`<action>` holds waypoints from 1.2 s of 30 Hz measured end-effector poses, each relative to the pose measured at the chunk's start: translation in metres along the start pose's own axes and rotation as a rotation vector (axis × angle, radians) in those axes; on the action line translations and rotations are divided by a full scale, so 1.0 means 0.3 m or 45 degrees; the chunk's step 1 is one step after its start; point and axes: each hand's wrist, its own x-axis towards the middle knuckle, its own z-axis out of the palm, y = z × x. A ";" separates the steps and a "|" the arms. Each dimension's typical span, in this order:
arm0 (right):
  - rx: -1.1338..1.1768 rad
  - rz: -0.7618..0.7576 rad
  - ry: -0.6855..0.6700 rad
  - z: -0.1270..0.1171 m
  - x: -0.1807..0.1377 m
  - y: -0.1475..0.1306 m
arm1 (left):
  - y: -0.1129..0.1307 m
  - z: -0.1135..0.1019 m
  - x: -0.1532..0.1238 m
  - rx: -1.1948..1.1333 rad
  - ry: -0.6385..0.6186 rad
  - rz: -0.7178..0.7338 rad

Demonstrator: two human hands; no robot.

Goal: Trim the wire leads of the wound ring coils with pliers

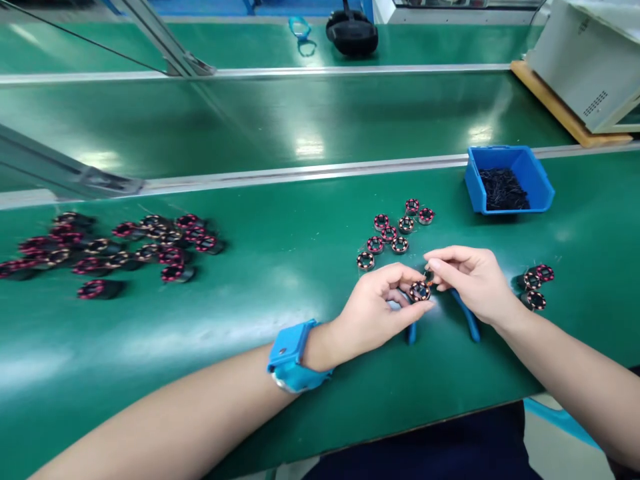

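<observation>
My left hand [383, 303], with a blue band [295, 357] on its wrist, grips a small wound motor stator [419, 291] between thumb and fingers, its ring of copper coils facing up. Close beside it, my right hand [463, 277] is pinched at the stator's far right edge. What those fingertips hold is too small to make out. Beneath both hands lies a tool with two blue handles [467, 317], its head hidden by the hands. Several more stators [389, 233] sit just beyond my left hand, and a few others [533, 300] are to the right of my right wrist.
A blue bin [543, 197] of thin black pieces stands at the back right. Many stators [145, 247] lie spread at the left of the green table [260, 400]. Metal rails [300, 171] run behind. Farther back are a black headset-like object [351, 33] and a grey machine [580, 67].
</observation>
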 end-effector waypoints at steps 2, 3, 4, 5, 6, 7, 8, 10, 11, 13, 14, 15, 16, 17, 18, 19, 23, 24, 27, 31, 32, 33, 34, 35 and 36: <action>-0.020 -0.003 -0.013 -0.001 0.001 0.000 | 0.000 -0.002 -0.005 0.016 -0.003 0.008; -0.028 -0.008 -0.016 -0.002 0.001 0.000 | 0.000 -0.003 -0.007 0.020 -0.005 0.012; -0.035 -0.017 -0.018 -0.003 0.001 0.000 | -0.001 -0.003 -0.007 0.019 -0.008 0.013; -0.043 -0.029 -0.022 -0.003 0.000 -0.001 | -0.002 -0.003 -0.007 0.015 -0.013 0.013; -0.052 -0.043 -0.030 -0.004 -0.001 -0.001 | -0.003 -0.003 -0.005 0.008 -0.019 0.013; -0.062 -0.059 -0.042 -0.005 -0.001 -0.002 | -0.005 -0.004 -0.004 0.004 -0.024 0.016; -0.073 -0.077 -0.055 -0.005 -0.002 -0.003 | -0.006 -0.004 -0.002 0.003 -0.029 0.020; -0.090 -0.109 -0.076 -0.005 -0.003 -0.003 | -0.007 -0.004 0.000 0.009 -0.034 0.031; -0.095 -0.124 -0.081 -0.005 -0.003 -0.003 | -0.007 -0.004 0.001 0.010 -0.036 0.035; -0.107 -0.144 -0.089 -0.003 -0.005 -0.004 | -0.007 -0.005 -0.001 0.005 -0.037 0.034; -0.119 -0.151 -0.096 -0.003 -0.006 -0.004 | -0.007 -0.004 -0.003 -0.003 -0.036 0.029; -0.138 -0.160 -0.107 -0.003 -0.009 -0.005 | -0.007 -0.004 -0.005 -0.012 -0.035 0.022; -0.167 -0.175 -0.121 -0.003 -0.012 -0.007 | -0.008 -0.004 -0.007 -0.022 -0.032 0.016; -0.209 -0.198 -0.141 -0.005 -0.015 -0.010 | -0.008 -0.003 -0.009 -0.032 -0.024 0.016; -0.269 -0.226 -0.167 -0.009 -0.019 -0.013 | -0.009 -0.003 -0.010 -0.041 -0.014 0.021; -0.339 -0.259 -0.201 -0.014 -0.023 -0.017 | -0.010 -0.002 -0.011 -0.050 -0.006 0.030; -0.562 -0.389 -0.297 -0.049 -0.034 -0.034 | -0.011 -0.001 -0.012 -0.054 -0.022 0.067; -0.584 -0.412 -0.290 -0.059 -0.036 -0.038 | -0.011 -0.001 -0.012 -0.050 -0.028 0.071; -0.663 -0.411 -0.284 -0.084 -0.045 -0.051 | -0.011 -0.004 -0.012 -0.026 -0.033 0.086; -0.840 -0.413 -0.374 -0.097 -0.054 -0.065 | -0.015 -0.007 -0.014 -0.004 -0.056 0.122; -0.880 -0.448 -0.389 -0.096 -0.054 -0.066 | -0.017 -0.007 -0.013 -0.005 -0.057 0.130; -0.912 -0.489 -0.398 -0.095 -0.054 -0.067 | -0.018 -0.007 -0.013 -0.007 -0.060 0.137; -0.930 -0.532 -0.405 -0.094 -0.053 -0.067 | -0.020 -0.007 -0.013 -0.009 -0.062 0.142; -0.936 -0.573 -0.407 -0.093 -0.051 -0.066 | -0.021 -0.007 -0.012 -0.012 -0.066 0.145; -0.935 -0.606 -0.407 -0.092 -0.050 -0.064 | -0.022 -0.006 -0.012 -0.014 -0.071 0.148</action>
